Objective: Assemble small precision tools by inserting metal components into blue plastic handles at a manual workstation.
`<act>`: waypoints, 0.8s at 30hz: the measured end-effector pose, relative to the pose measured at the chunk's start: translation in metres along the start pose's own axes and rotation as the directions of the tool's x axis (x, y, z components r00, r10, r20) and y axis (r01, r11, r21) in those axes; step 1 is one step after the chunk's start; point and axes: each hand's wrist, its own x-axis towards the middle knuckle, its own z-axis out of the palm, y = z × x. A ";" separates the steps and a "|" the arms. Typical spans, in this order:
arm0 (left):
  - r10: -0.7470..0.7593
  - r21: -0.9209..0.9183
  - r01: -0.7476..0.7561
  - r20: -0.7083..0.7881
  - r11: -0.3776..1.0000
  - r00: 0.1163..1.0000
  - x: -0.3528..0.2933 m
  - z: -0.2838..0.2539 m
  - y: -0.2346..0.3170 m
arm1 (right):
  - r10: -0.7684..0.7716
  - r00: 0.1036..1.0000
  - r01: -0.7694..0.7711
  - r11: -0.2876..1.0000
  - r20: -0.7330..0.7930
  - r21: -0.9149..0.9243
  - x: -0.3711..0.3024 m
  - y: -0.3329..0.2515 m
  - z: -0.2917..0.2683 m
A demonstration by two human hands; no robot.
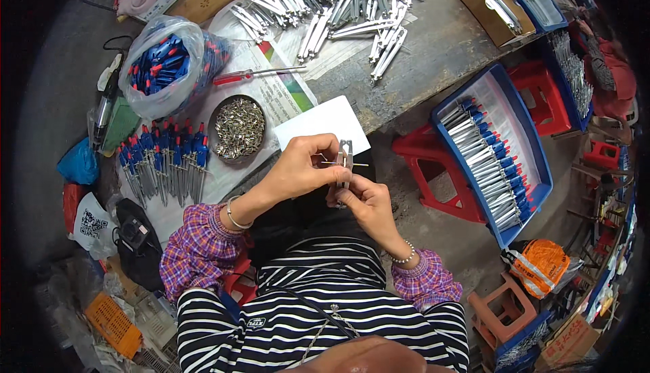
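Both hands meet over the table's near edge, around a narrow silver metal channel piece (345,151). My left hand (301,168) pinches it from the left, thumb and forefinger closed. From below, my right hand (369,209) grips its lower part, fingers closed. A thin pin or rod (361,164) sticks out sideways across the piece; how it is seated is hidden by the fingers. Behind the hands lies a white card (323,122). To the left stands a round dark bowl (212,144) full of small metal pieces (239,128).
Silver metal handles (345,0) are heaped at the table's far side. Near a red screwdriver (233,77) are a plastic bag (162,107) and a row of blue-and-red-tipped tools (166,153). Right: a blue tray (544,193) of similar tools, a red stool (414,148), and another person (613,68).
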 end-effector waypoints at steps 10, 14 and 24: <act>0.047 -0.023 -0.046 0.032 0.999 0.998 0.002 -0.005 0.007 | -0.001 1.000 0.000 1.000 0.031 0.008 0.000 0.004 -0.001; 0.075 -0.064 -0.072 0.053 0.995 0.996 0.003 -0.007 0.006 | 0.053 0.997 -0.054 0.999 0.054 0.004 0.001 -0.004 -0.003; 0.145 0.095 -0.135 -0.107 0.986 0.984 0.008 0.003 0.015 | 0.125 0.988 -0.129 0.991 0.089 0.035 0.000 -0.013 -0.013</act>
